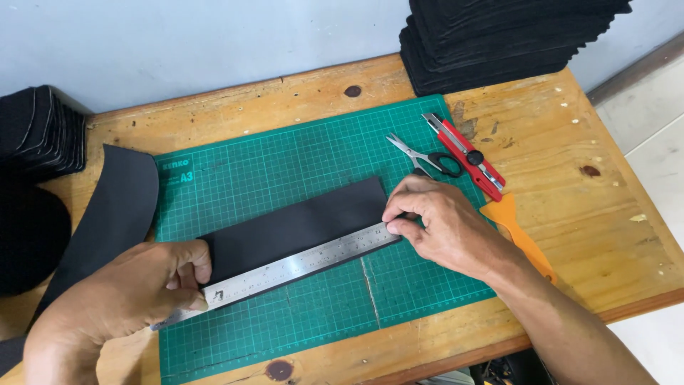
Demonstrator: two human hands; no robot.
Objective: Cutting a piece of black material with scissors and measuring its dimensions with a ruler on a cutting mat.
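Observation:
A black foam sheet (299, 222) lies slanted on a green cutting mat (285, 164). A steel ruler (299, 265) rests along the sheet's near edge. My left hand (135, 285) pinches the ruler's left end and the sheet's corner. At the ruler's right end, my right hand (434, 224) presses down with its fingertips on the ruler and the sheet's right corner.
Scissors (427, 157), a red utility knife (467, 155) and an orange scraper (520, 235) lie by the mat's right edge. A stack of black sheets (491, 43) stands at the back right. A curved black strip (114, 207) and more black pieces (39, 132) sit left on the wooden table (605, 214).

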